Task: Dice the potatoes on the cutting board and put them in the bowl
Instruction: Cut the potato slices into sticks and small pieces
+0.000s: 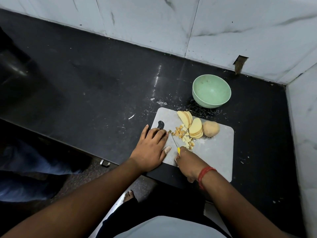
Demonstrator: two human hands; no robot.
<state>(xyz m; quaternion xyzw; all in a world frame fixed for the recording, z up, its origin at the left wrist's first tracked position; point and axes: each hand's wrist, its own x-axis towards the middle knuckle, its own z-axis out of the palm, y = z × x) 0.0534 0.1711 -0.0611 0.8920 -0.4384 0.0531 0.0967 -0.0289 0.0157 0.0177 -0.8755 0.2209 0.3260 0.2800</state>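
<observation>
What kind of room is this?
Most likely a kitchen: a dark stone counter against tiled walls, with a cutting board of potato pieces and a green bowl.

Glossy black stone counter (103, 79)

1. The left hand (151, 148) lay flat near the middle of the frame, with its fingers straight and spread.
2. The right hand (187, 162) sat just to its right, fingers curled tight around a knife handle (178, 150).
3. Both arms reached up from the bottom of the frame.
</observation>
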